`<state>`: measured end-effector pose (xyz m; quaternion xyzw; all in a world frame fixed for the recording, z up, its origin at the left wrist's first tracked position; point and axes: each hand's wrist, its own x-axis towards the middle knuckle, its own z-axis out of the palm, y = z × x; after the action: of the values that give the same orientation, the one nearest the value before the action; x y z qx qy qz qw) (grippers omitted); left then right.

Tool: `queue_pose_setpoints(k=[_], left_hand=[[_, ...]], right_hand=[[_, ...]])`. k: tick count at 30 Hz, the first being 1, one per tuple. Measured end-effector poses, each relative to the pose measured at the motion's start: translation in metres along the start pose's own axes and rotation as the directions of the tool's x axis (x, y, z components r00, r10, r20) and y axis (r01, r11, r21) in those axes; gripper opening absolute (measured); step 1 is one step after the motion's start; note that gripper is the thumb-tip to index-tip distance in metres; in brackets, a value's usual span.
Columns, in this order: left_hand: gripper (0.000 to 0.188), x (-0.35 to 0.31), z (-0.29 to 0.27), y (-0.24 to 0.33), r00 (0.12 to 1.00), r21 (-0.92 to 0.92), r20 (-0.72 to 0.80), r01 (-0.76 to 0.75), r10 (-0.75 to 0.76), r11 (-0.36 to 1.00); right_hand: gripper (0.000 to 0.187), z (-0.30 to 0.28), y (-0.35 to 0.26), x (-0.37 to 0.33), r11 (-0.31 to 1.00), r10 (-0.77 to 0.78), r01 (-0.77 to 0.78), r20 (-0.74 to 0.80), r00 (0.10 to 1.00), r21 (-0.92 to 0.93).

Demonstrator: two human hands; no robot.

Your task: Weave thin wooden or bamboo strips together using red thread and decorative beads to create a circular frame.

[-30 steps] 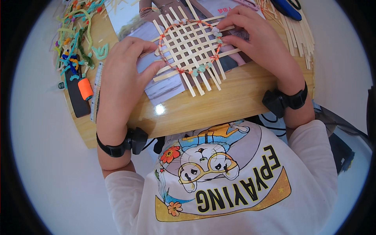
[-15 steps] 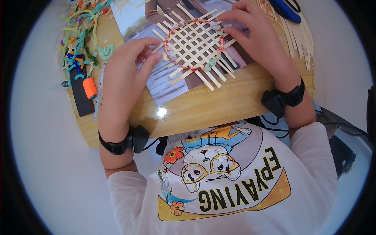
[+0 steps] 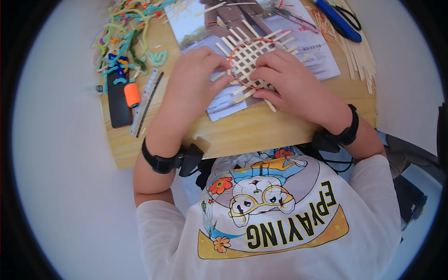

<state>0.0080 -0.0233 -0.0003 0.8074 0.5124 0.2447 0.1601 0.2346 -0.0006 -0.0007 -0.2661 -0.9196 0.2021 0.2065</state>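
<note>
A woven lattice (image 3: 243, 55) of pale flat strips, with loose strip ends sticking out around it, lies over a printed picture sheet (image 3: 324, 63). Red-orange thread runs in a ring around the weave. At its left edge, my left hand (image 3: 198, 77) pinches strip ends between thumb and fingers. My right hand (image 3: 291, 81) reaches over the lower right of the weave, with bent fingers on its surface and the thumb at the near edge. That hand covers the right part of the ring.
Fuzzy coloured pipe cleaners (image 3: 142, 44) are heaped at the far left. Near them lie an orange thread spool (image 3: 132, 95), a black flat case (image 3: 119, 105) and a ruler (image 3: 144, 102). Blue-handled pliers (image 3: 339, 22) and loose strips (image 3: 357, 56) lie at the far right.
My right hand has come down from the upper right edge onto the lattice's lower right. The lattice appears turned between my hands. The whole view has shifted slightly.
</note>
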Motion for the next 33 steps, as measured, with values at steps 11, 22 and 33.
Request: queue_pose_setpoints(k=[11, 22, 33], left_hand=[[0.009, -0.005, -0.004, 0.007, 0.976, 0.039, 0.028, -0.218, 0.217, 0.975], [0.011, -0.003, -0.007, 0.01, 0.983, 0.009, 0.089, -0.161, 0.16, 0.987], [0.02, 0.0, -0.007, 0.013, 0.992, -0.035, 0.042, -0.12, 0.121, 0.992]], right_hand=[[0.014, -0.007, 0.011, 0.006, 0.998, 0.04, -0.04, 0.002, 0.999, 0.052], [0.012, -0.005, 0.02, 0.005, 0.997, 0.012, -0.013, 0.014, 1.0, 0.071], [0.008, -0.008, 0.039, 0.012, 0.995, -0.075, 0.074, 0.016, 0.997, 0.066]])
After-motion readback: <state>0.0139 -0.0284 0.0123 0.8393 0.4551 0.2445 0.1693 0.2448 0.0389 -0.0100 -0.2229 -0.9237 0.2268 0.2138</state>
